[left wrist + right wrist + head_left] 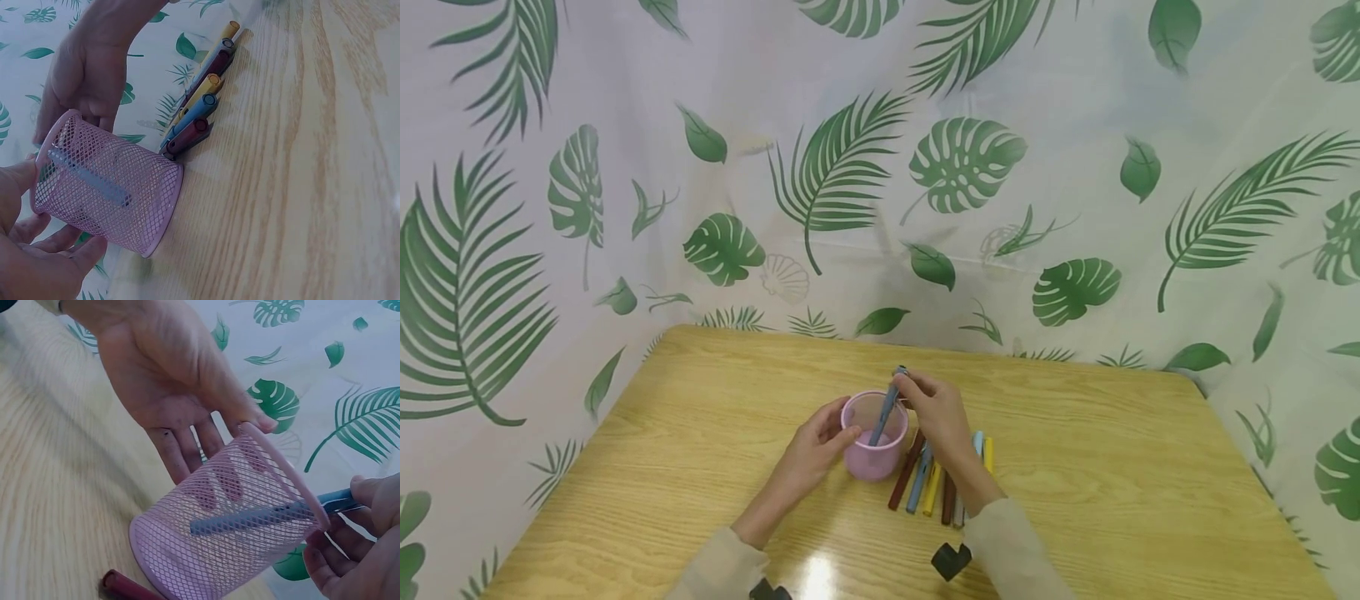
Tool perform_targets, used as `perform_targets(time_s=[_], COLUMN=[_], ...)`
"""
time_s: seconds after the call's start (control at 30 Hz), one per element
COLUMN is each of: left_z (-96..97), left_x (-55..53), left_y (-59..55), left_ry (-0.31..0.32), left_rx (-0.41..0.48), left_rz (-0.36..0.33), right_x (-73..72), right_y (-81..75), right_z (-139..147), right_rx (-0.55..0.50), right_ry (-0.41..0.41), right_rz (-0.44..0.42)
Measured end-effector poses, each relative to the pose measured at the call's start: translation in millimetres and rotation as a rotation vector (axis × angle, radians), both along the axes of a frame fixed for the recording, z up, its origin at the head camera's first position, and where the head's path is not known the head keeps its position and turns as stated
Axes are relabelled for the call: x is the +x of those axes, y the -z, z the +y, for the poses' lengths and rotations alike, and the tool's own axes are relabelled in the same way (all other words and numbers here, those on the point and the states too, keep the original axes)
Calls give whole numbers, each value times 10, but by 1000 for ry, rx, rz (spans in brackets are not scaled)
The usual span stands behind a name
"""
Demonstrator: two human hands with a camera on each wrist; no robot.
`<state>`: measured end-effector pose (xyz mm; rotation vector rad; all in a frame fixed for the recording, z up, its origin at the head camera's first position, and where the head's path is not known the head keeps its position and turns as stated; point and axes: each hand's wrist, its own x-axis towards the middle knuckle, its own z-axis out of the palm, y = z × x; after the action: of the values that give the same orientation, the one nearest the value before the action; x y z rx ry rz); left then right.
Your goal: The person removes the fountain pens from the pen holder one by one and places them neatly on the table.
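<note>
A pink mesh pen holder (872,461) stands upright on the table. My left hand (814,446) grips it from the left, thumb at the rim and fingers along the far side, as the right wrist view (181,381) shows. Between thumb and fingers, my right hand (938,408) pinches a blue-grey marker (887,410) near its upper end. Most of that marker hangs tilted inside the holder, visible through the mesh (94,178). Just right of the holder, partly beneath my right forearm, several markers lie side by side: dark red (902,483), blue (917,487), yellow (931,493), brown and others.
The wood-grain table (700,417) extends to both sides of the hands. Behind it and at its sides hangs a white cloth (865,75) printed with green leaves. Black wrist mounts (951,561) show at the sleeves.
</note>
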<state>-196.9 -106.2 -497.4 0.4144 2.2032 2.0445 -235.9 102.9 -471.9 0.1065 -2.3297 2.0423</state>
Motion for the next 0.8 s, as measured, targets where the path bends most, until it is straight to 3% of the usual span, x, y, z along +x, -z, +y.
perform_targets(time_s=[0.47,0.8], left_z=[7,7], left_x=[8,-8], left_y=[-2,22], left_ry=[-37,-36], left_rx=[-34,-31], left_rz=[-8,-13], right_x=[46,52], right_y=[-93,-145], right_z=[342,463], right_rx=[-250,-299], right_ry=[25,10], right_rz=[-4,11])
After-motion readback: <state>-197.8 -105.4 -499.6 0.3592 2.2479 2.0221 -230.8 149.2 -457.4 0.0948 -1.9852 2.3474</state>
